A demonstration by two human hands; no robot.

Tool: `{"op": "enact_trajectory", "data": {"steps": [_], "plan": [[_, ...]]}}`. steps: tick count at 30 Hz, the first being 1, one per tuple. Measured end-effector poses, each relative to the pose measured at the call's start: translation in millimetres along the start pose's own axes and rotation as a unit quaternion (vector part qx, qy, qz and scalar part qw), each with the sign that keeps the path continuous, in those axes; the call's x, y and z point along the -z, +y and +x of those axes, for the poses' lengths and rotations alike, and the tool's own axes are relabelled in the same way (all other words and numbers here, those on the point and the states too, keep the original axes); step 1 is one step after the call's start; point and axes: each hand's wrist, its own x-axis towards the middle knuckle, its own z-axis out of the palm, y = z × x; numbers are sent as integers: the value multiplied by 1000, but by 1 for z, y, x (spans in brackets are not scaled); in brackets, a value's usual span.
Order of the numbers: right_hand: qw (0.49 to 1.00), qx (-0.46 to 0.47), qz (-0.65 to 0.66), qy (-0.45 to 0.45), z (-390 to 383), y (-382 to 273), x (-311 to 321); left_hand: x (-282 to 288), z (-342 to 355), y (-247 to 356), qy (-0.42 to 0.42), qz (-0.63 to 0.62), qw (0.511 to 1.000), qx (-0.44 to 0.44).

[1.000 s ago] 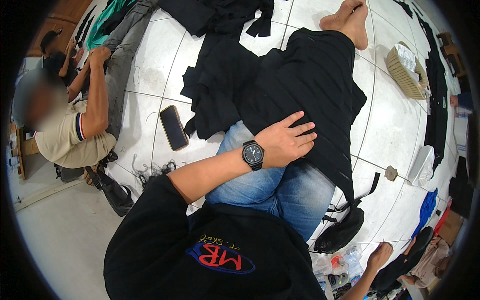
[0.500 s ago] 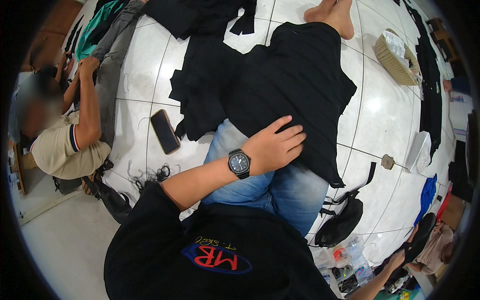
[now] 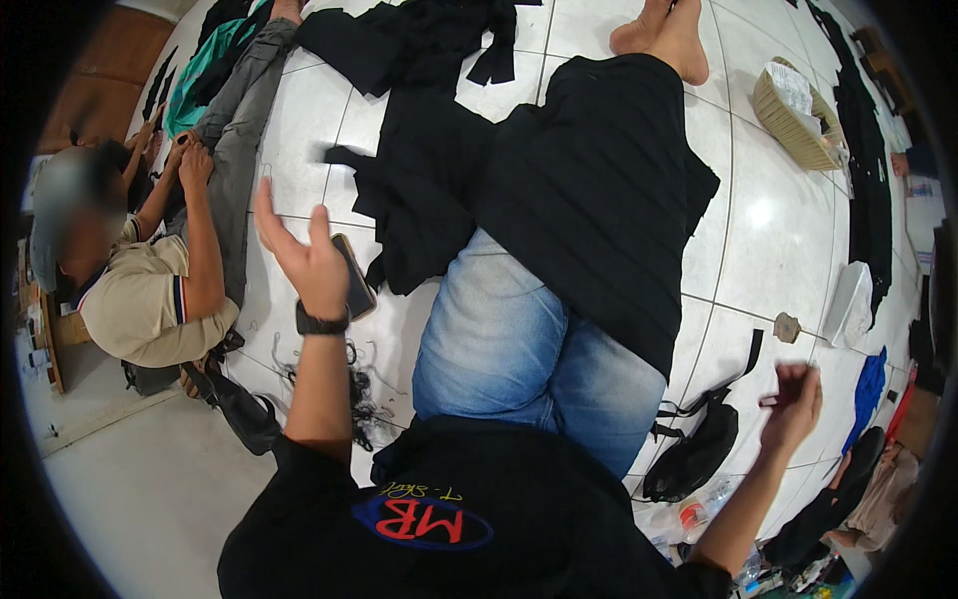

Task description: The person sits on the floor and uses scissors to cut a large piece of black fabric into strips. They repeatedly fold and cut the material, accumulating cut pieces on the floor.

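Observation:
My left hand (image 3: 304, 258) is raised over the tiles at the left. It is open, with fingers apart and nothing in it. A phone (image 3: 356, 278) lies partly hidden behind that hand. Near its fingertips, a blurred strip of black cloth (image 3: 346, 157) juts from the pile of black cloth pieces (image 3: 424, 190). My right hand (image 3: 791, 414) is off to the right with curled fingers. A small dark bit shows at its fingertips, too small to name. A large black cloth (image 3: 589, 190) drapes over my legs in blue jeans (image 3: 489, 339).
A woven basket (image 3: 793, 120) with papers stands at the far right. Close to my right side lie a black bag (image 3: 692, 454), plastic bottles (image 3: 694, 514) and a white bag (image 3: 848, 304). Black thread scraps (image 3: 364, 404) lie at left. A co-worker (image 3: 165, 299) sits further left.
My left hand has lifted off the draped cloth and moved left, opening over the phone. My right hand has come up into view at the right. The co-worker's arms have shifted.

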Motion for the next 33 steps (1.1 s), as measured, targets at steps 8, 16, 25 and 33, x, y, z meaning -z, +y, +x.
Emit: {"op": "enact_trajectory", "data": {"steps": [8,16,25,33], "plan": [[777,-161,387,-470,-140,-61,-221,-16,-66,143,-296,-244,918,-101],[672,-199,304,-646,-144,-61,-235,3,-46,70,-304,-211,928,-49],[866,-14,61,-497,-55,-74,-152,168,-98,-164,-467,396,768,187],[939,19,74,-334,8,-33,-113,240,-137,-179,-482,516,683,190]]}}
